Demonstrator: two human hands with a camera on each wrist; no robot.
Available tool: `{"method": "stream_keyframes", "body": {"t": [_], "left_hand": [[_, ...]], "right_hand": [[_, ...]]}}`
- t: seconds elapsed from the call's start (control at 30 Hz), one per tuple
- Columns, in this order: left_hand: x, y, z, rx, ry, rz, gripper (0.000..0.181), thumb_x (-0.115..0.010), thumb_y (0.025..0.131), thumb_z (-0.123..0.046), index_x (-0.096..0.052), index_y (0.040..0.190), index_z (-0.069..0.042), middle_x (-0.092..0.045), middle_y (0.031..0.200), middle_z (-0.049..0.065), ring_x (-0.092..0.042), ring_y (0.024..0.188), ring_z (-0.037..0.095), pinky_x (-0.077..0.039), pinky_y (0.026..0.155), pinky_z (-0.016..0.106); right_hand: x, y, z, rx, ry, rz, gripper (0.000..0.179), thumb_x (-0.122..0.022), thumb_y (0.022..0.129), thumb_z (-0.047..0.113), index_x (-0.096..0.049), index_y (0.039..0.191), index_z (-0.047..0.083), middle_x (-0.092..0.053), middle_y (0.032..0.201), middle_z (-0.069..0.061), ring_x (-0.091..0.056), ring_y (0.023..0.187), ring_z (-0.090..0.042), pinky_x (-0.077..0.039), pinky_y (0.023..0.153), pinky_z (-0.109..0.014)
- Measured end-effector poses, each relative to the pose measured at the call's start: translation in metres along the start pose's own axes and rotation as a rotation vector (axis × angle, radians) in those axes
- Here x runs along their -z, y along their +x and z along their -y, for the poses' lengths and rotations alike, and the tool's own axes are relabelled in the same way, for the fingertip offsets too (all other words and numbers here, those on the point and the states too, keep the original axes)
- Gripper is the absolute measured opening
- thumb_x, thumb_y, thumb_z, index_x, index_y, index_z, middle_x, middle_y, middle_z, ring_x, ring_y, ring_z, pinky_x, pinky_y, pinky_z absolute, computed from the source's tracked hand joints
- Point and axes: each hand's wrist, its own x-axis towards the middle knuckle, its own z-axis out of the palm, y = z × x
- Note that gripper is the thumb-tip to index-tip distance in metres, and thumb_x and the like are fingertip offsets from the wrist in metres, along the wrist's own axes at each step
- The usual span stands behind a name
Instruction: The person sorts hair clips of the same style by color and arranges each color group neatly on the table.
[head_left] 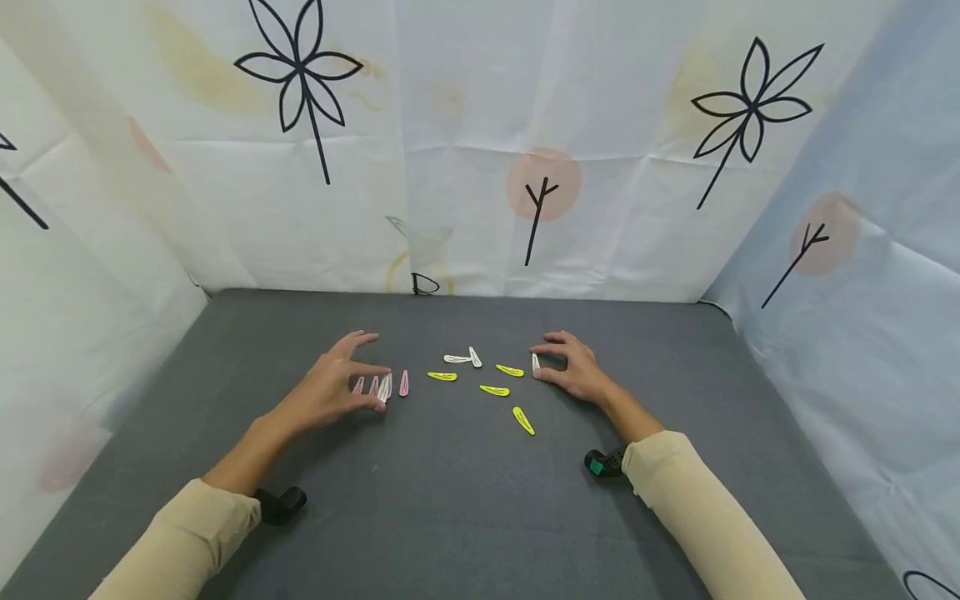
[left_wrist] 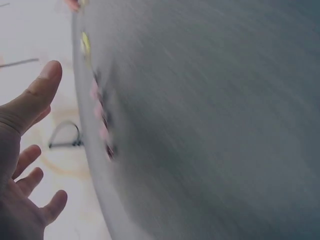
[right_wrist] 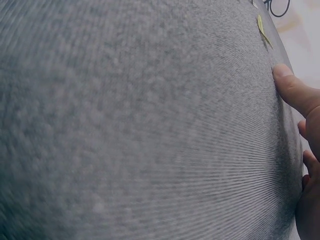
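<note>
Between the thumb and index finger of my left hand a white snap hair clip is pinched end to end, overlapping the row of pink hair clips in the head view. The other left fingers are spread. My right hand pinches another white hair clip between thumb and index finger, close over the grey table. Two more white hair clips lie touching at the middle back. Several yellow hair clips are scattered between the hands. Both wrist views show the thumbs, but not the held clips.
The grey table ends at a white printed cloth behind, with more cloth along both sides. Black wrist devices sit under both forearms, near the rolled beige sleeves.
</note>
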Motion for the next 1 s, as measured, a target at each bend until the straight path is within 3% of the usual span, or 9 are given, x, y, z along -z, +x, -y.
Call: {"method": "stream_keyframes", "body": {"t": [0.17, 0.33, 0.47, 0.67, 1.0], "left_hand": [[0.009, -0.029, 0.016, 0.040, 0.017, 0.016, 0.055, -0.093, 0.064, -0.027, -0.077, 0.112, -0.005, -0.044, 0.146, 0.022, -0.031, 0.139, 0.046, -0.033, 0.102, 0.066], [0.008, -0.045, 0.021, 0.063, -0.001, 0.027, 0.055, -0.093, 0.065, -0.030, -0.077, 0.112, -0.007, -0.045, 0.145, 0.022, -0.033, 0.138, 0.045, -0.034, 0.102, 0.065], [0.003, -0.050, 0.023, 0.066, -0.009, 0.053, 0.055, -0.091, 0.067, -0.033, -0.076, 0.114, -0.007, -0.045, 0.145, 0.023, -0.034, 0.137, 0.045, -0.034, 0.103, 0.064], [0.001, -0.054, 0.023, 0.045, 0.051, 0.088, 0.053, -0.089, 0.070, -0.034, -0.076, 0.115, -0.008, -0.045, 0.145, 0.024, -0.037, 0.136, 0.044, -0.035, 0.097, 0.069], [0.003, -0.058, 0.025, 0.097, 0.052, 0.136, 0.057, -0.085, 0.075, -0.043, -0.073, 0.120, -0.009, -0.047, 0.144, 0.023, -0.041, 0.133, 0.043, -0.035, 0.095, 0.070]], "right_hand": [[0.002, -0.001, -0.003, -0.007, 0.000, 0.001, 0.044, -0.074, 0.091, 0.019, -0.064, 0.131, 0.003, -0.040, 0.150, -0.025, -0.026, 0.144, -0.045, -0.015, 0.111, -0.066], [0.001, -0.003, -0.004, -0.010, -0.010, -0.008, 0.043, -0.074, 0.091, 0.019, -0.065, 0.130, 0.003, -0.041, 0.149, -0.025, -0.024, 0.144, -0.046, -0.014, 0.110, -0.067], [0.000, -0.005, -0.004, -0.014, -0.008, -0.008, 0.042, -0.074, 0.091, 0.018, -0.065, 0.129, 0.003, -0.042, 0.148, -0.026, -0.024, 0.144, -0.047, -0.015, 0.110, -0.068], [-0.001, -0.004, -0.003, -0.019, 0.000, -0.004, 0.043, -0.074, 0.091, 0.019, -0.065, 0.130, 0.004, -0.042, 0.149, -0.024, -0.026, 0.144, -0.045, -0.015, 0.110, -0.067], [-0.001, 0.001, -0.001, -0.012, -0.006, 0.005, 0.043, -0.075, 0.090, 0.019, -0.065, 0.130, 0.004, -0.042, 0.149, -0.025, -0.023, 0.144, -0.046, -0.014, 0.111, -0.066]]}}
